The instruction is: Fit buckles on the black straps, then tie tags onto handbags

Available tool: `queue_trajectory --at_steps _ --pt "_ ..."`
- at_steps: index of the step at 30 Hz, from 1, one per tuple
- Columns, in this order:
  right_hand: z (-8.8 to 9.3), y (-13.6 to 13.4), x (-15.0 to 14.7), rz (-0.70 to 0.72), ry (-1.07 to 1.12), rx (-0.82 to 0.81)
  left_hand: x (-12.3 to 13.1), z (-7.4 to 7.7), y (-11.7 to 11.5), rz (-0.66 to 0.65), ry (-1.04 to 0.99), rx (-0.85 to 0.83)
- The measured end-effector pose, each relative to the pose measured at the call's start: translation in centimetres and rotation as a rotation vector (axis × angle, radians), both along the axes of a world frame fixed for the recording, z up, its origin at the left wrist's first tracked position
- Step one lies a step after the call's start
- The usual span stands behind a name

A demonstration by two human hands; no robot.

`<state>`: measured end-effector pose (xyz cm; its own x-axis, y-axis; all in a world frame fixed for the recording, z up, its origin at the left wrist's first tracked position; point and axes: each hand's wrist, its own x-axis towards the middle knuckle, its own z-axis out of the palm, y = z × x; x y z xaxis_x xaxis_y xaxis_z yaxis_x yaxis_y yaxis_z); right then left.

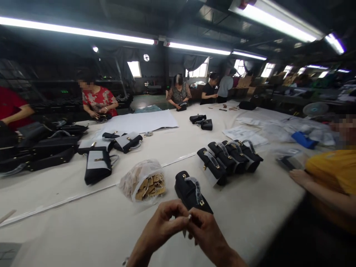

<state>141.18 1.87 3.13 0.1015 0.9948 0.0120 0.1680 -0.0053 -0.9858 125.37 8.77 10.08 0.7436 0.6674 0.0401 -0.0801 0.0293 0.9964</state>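
My left hand [168,222] and my right hand [207,230] meet over the near part of the table, fingertips pinched together on a small white piece [190,217], too small to make out fully. Just beyond them lies a black handbag [187,189] with gold fittings and a plastic-wrapped handle; my fingers hide its near end. Left of it sits a clear plastic bag [129,181] of brown card tags [150,186] with white strings.
Several black handbags [229,161] stand in a row at right, and more [97,167] lie at left. A co-worker in yellow [330,170] is at the right table edge. Other people work along the far side of the white-covered table [155,148].
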Motion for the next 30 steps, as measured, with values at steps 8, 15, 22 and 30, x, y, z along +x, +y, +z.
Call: queue_trajectory --at_steps 8,15,22,30 --pt "1.6 -2.0 1.2 0.111 0.64 -0.129 1.3 -7.3 -2.7 -0.101 -0.053 -0.209" --pt "-0.2 -2.9 3.4 -0.041 0.489 -0.146 2.3 -10.0 -4.1 0.002 0.114 -0.255" --pt "-0.5 -3.3 3.0 -0.076 0.683 -0.186 2.8 -8.9 -5.1 0.164 0.198 -0.131" --pt "-2.4 -2.7 1.7 0.049 0.534 -0.193 2.8 -8.1 -5.4 0.253 0.274 0.036"
